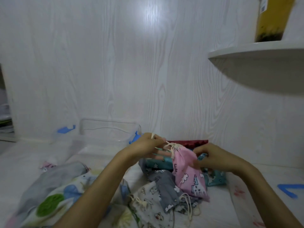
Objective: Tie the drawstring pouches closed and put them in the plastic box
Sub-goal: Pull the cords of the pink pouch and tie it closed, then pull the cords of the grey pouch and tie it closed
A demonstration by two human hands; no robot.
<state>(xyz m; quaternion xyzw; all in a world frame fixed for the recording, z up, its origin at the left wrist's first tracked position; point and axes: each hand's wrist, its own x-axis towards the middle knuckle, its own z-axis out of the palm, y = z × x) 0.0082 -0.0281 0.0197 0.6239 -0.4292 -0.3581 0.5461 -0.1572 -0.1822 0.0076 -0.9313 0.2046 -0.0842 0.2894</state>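
1. A patterned cloth [54, 193] with green and blue dots lies crumpled at the near left of the white surface, which may be a bed or a worktop; I cannot tell which.
2. The plastic box [110, 130] stands at the far left against the wall, open and with no pouch visible inside, so it is ready to receive tied pouches. Its blue clips [65, 129] stick out at the sides.
3. The left hand [148, 143] is raised above the pile, its grip pinching the cream drawstring [169, 145], probably to draw the mouth shut.
4. The pink pouch [189, 173] hangs between both hands over the middle of the surface, its gathered neck uppermost.
5. The right hand [213, 157] holds the pouch's upper edge, fingers curled on the fabric, likely steadying it against the pull.
6. Beneath lie untied pouches: a grey pouch [166, 183], a white printed pouch [148, 209] and a teal pouch [215, 178], kept within easy reach.
7. A white shelf [256, 63] juts from the wall at upper right.
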